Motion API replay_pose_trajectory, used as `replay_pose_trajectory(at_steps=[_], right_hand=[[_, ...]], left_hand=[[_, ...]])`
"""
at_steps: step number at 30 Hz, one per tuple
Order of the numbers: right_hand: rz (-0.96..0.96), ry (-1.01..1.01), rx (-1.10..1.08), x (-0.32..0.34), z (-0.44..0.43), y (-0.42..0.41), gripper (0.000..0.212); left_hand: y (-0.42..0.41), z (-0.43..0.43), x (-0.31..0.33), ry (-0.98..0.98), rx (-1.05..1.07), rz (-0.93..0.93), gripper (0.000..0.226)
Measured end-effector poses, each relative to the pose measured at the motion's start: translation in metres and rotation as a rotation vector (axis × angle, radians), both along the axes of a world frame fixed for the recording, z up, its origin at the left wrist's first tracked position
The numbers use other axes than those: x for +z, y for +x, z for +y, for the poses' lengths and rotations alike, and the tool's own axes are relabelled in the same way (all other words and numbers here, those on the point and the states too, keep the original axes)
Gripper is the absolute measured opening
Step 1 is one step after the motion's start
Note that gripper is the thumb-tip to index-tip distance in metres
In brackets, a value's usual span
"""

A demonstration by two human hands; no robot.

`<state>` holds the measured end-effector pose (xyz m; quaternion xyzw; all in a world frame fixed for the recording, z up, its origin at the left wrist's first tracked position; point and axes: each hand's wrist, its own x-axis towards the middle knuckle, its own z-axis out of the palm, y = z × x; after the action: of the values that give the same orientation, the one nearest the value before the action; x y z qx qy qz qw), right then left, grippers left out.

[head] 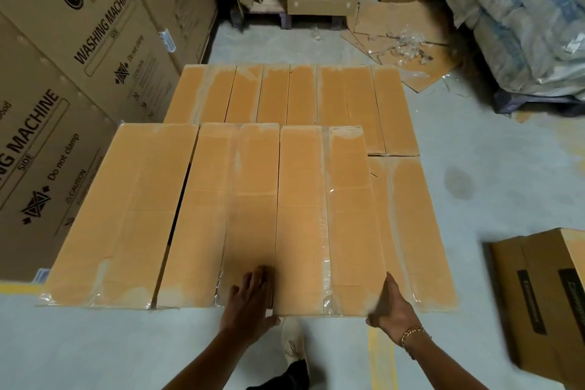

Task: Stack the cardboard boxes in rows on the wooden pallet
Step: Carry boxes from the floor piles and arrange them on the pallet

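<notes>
Top layer, cardboard box (319, 222) number 3
Your left hand (250, 301) lies flat, fingers spread, at its edge; your right hand (391, 307) grips the near corner.

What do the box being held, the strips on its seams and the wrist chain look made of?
Box: matte brown cardboard, with creases and fold lines. Strips: clear glossy plastic tape, wrinkled and glinting. Wrist chain: gold-coloured links, probably metal; too blurred to be sure.
</notes>
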<state>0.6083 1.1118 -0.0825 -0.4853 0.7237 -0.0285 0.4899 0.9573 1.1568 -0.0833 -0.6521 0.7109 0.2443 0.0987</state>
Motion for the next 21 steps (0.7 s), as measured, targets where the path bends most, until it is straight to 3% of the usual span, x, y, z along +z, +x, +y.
replay_pose_trajectory(at_steps=[13,21], right_hand=[[0.087,0.007,0.063,-0.003,-0.015,0.006,0.13],[0.007,0.056,0.004,0.005,-0.011,0.004,0.125]], left_hand=[[0.005,-0.01,0.003,-0.053,-0.004,-0.015,0.107],[0.004,-0.004,0.003,-0.099,-0.022,0.0,0.108]])
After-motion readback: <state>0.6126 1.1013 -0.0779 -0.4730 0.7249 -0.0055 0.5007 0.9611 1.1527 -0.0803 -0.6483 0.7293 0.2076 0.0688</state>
